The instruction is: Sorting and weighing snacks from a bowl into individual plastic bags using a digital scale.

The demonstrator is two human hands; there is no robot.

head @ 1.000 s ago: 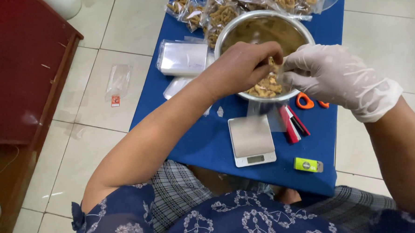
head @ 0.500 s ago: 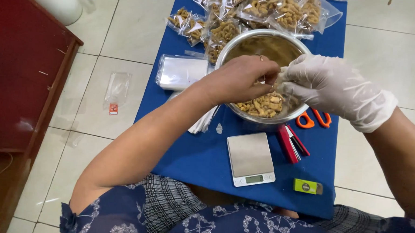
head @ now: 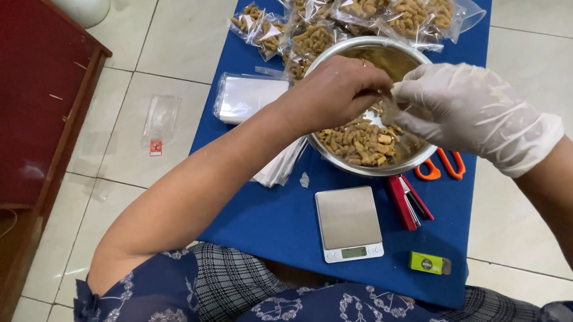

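Now the two hands meet over the far side of the steel bowl (head: 338, 158) rather than above its near rim, as they did a second ago; the pile of brown fried snack pieces (head: 358, 141) that was half covered then lies open to view in the near part of the bowl. The bare left hand (head: 331, 92) is curled, its fingertips pinched onto something small at the meeting point, and the white-gloved right hand (head: 469, 111) pinches the same spot from the other side. What lies between the two grips cannot be made out; it may be the mouth of a thin clear bag, but that is only a guess. Judged from this, the person is likely holding a bag open over the bowl, with filling or weighing not yet done.

The small digital scale (head: 348, 223) on the blue surface (head: 277, 218) is bare. Beside it lie a red stapler (head: 408, 200), orange-handled scissors (head: 444, 168) and a small green box (head: 427, 263). A stack of empty clear bags (head: 244, 98) sits left of the bowl, and filled snack bags (head: 370, 10) lie beyond it
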